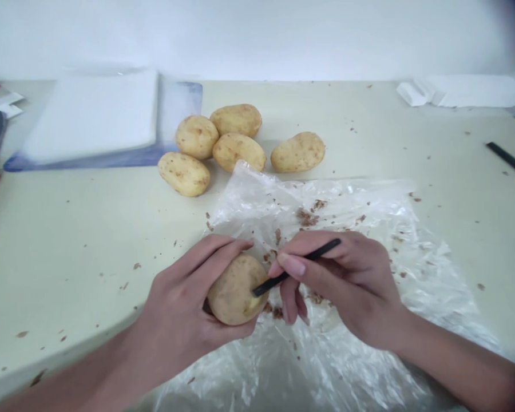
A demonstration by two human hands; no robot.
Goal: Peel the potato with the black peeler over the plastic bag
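My left hand is wrapped round a potato from its left side, holding it over the plastic sheet. In my right hand a thin black stick-like tool is pinched between thumb and fingers. The tool's lower end touches the potato's right side, where a small patch looks paler and yellow. Whether that end has a blade cannot be made out. Beneath both hands spreads a crumpled clear plastic sheet, scattered with brown peel bits.
Several potatoes lie together beyond the sheet, with one potato a little to their right. At the back left, a white slab rests on a blue-edged board. White packaging and a black strip lie right.
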